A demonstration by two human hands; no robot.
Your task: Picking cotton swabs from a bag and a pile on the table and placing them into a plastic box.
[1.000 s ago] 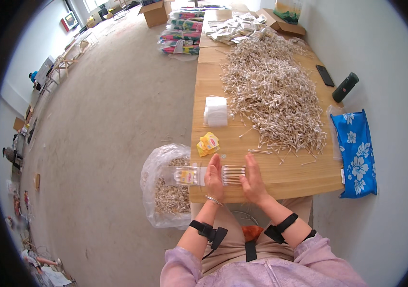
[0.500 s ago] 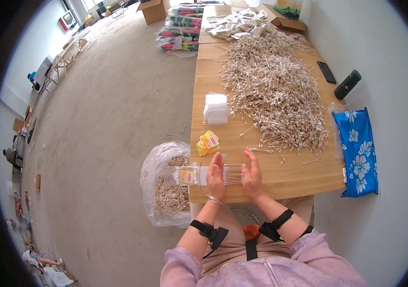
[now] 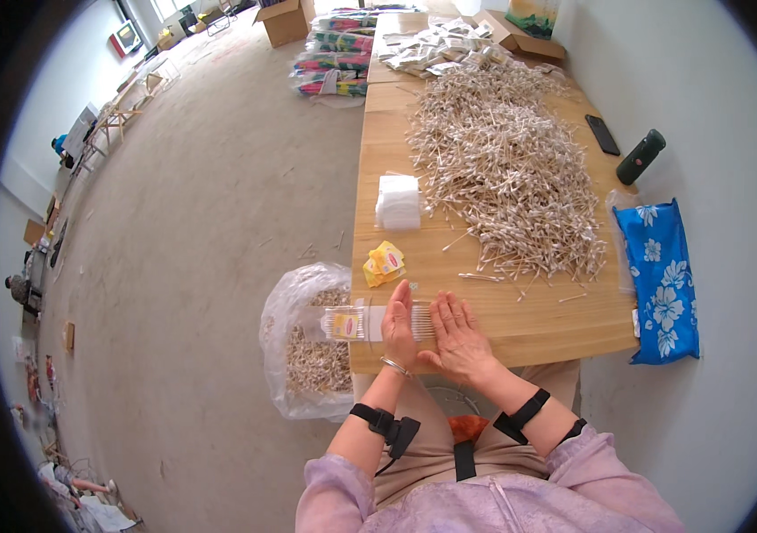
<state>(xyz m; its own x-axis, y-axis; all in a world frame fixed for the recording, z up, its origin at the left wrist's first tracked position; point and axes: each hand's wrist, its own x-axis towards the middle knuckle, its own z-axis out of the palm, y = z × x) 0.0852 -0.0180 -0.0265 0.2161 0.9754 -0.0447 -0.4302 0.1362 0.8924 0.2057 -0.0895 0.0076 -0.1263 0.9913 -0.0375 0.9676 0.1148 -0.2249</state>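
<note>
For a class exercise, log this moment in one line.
left hand: open; right hand: open; between hands: swabs; leftward: swab packet; beyond: swab pile

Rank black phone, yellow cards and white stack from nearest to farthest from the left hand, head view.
1. Yellow cards: just beyond the left hand.
2. White stack: beyond the cards, left side.
3. Black phone: toward the right edge of the table.

White-tipped and tan across the swabs [image 3: 422,322], yellow with red patches on the cards [image 3: 385,262], milky white on the bags [image 3: 398,204]. Honey-brown grain over the table [image 3: 556,333]. Bright blue with white flowers on the pouch [image 3: 658,289]. Dark green on the bottle [image 3: 641,157], black on the phone [image 3: 602,135], lilac on the shirt [image 3: 450,508], silver on the bangle [image 3: 394,366].
</note>
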